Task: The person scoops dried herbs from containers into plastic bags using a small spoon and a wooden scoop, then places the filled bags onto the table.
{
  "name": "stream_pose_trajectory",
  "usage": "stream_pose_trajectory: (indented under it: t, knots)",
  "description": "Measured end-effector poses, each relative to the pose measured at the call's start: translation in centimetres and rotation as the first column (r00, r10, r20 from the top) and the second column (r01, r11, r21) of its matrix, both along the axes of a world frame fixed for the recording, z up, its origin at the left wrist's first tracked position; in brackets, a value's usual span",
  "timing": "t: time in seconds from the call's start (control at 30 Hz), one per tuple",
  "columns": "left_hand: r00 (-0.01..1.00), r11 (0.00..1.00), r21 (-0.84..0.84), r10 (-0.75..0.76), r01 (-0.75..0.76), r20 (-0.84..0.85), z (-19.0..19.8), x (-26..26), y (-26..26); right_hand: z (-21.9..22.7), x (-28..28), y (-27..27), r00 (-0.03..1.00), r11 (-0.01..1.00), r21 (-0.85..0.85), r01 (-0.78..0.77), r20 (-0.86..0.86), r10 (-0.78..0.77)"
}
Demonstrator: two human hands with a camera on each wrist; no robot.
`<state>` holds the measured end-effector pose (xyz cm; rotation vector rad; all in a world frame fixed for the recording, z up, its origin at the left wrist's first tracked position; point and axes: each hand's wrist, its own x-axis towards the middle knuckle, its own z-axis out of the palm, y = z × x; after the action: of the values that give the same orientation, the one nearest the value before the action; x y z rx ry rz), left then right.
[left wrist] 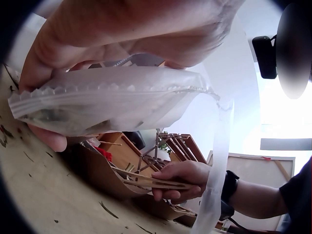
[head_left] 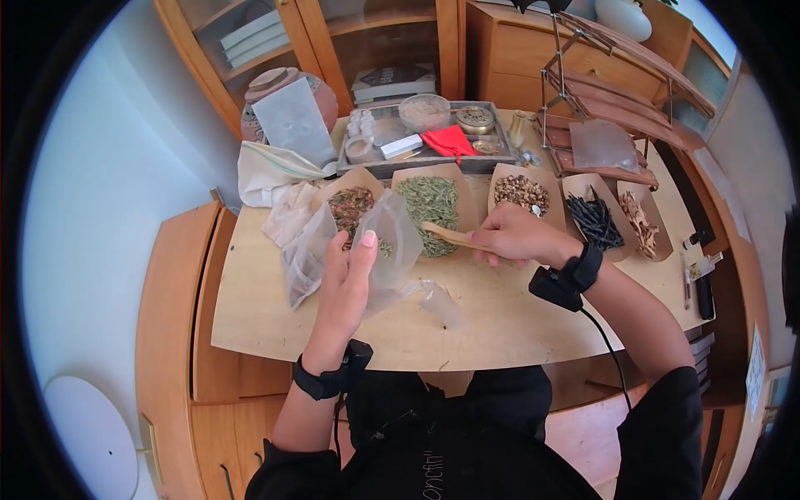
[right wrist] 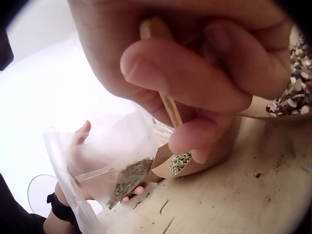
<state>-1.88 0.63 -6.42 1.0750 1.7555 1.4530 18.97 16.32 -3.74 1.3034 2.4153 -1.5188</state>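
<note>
My left hand (head_left: 343, 279) grips a translucent plastic bag (head_left: 397, 237), fingers and thumb on either side of it. Its ridged opening edge shows in the left wrist view, and some dried green herb (right wrist: 131, 179) lies inside it in the right wrist view. Pinched in my right hand (head_left: 527, 236) are slim wooden tongs (head_left: 450, 235). Their tips reach over the dried green herb (head_left: 429, 202), which fills a brown paper tray (head_left: 468, 218) in front of me. To the left, partly behind the bag, sits a tray of reddish-green dried plant pieces (head_left: 350, 207).
Further right stand trays of brown-and-white chunks (head_left: 518, 193), dark sticks (head_left: 593, 220) and tan slices (head_left: 638, 225). Behind them is a grey wooden tray (head_left: 379, 169) with a red pouch (head_left: 448, 143). Clear plastic (head_left: 442, 305) lies near the front; pale cloth bags (head_left: 271, 173) stand left.
</note>
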Motion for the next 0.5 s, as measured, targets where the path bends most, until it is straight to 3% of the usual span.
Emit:
stream_pose_trajectory:
  t: [0.17, 0.3, 0.37, 0.5]
  knots:
    - [1.000, 1.000, 0.012, -0.005, 0.005, 0.008, -0.43, -0.03, 0.25, 0.76, -0.42, -0.24, 0.996, 0.993, 0.092, -0.073, 0.049, 0.068]
    - [1.000, 1.000, -0.012, -0.004, 0.005, 0.014, -0.14, 0.15, 0.23, 0.60, -0.29, 0.05, 0.997, 0.996, 0.058, -0.068, 0.029, 0.067]
    - [1.000, 1.000, 0.000, 0.003, -0.003, 0.019, -0.03, 0.29, 0.20, 0.06, -0.11, 0.53, 0.998, 0.992, -0.123, -0.008, -0.064, 0.000]
    - [0.999, 1.000, 0.025, 0.012, -0.013, 0.051, 0.26, 0.34, 0.22, 0.20, 0.38, 0.67, 0.994, 0.976, -0.211, 0.062, -0.076, -0.080]
